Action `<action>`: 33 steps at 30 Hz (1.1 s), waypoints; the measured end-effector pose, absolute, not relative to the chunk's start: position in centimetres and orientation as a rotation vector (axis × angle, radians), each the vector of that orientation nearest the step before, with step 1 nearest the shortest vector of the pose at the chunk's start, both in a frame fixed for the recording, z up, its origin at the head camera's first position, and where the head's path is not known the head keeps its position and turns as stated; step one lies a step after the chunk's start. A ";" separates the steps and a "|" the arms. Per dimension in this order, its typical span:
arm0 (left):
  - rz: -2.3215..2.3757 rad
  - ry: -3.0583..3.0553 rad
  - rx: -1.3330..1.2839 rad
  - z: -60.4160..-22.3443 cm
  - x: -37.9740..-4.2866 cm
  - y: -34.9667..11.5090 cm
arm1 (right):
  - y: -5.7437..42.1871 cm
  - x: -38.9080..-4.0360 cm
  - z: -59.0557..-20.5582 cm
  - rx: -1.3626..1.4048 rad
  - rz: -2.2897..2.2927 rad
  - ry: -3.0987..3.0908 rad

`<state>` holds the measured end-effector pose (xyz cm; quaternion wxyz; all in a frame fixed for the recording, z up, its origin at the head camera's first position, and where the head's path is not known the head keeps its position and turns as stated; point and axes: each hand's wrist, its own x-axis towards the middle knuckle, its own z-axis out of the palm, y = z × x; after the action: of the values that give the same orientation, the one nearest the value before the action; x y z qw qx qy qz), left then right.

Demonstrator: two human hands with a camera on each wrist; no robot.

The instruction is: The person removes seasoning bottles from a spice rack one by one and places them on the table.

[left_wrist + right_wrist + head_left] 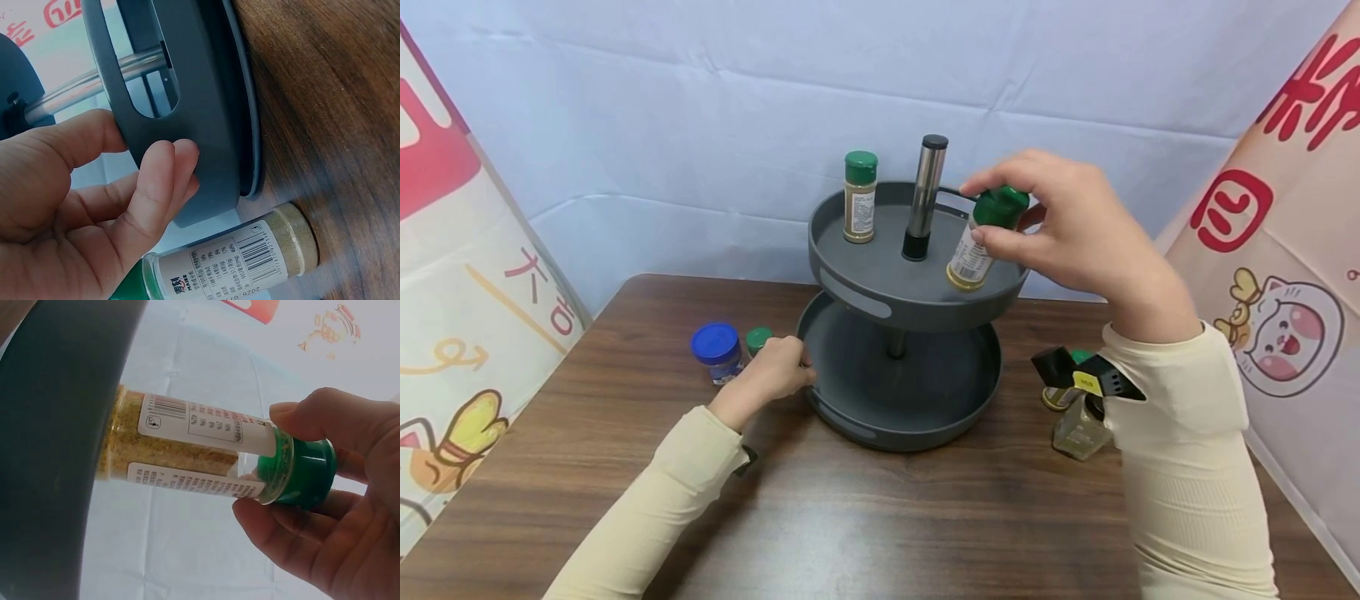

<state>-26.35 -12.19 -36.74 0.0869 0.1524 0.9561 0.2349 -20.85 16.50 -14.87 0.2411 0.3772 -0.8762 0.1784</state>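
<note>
A grey two-tier round tray stand has an upper tray and a lower tray, with a metal post rising through the middle. My right hand grips a green-capped spice jar by its cap and neck. That jar leans a little, its base at the right part of the upper tray; the right wrist view shows yellowish seasoning inside. At the lower tray's left rim, my left hand pinches the edge, thumb on one side and fingers against the outer wall.
Another green-capped jar stands on the upper tray's left. Left of the stand are a blue-lidded jar and a green-capped jar, close to my left hand. A glass jar and a green-capped jar stand right, partly behind my right sleeve.
</note>
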 end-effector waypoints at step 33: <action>0.701 2.862 0.451 -36.8 -26.3 -12.1 | 23.1 -20.0 -15.8 0.677 0.559 -2.409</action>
<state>-26.33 -12.09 -36.82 0.0804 0.1509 0.9570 0.2344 -20.03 23.09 -15.80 0.2847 0.2531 -0.9006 0.2091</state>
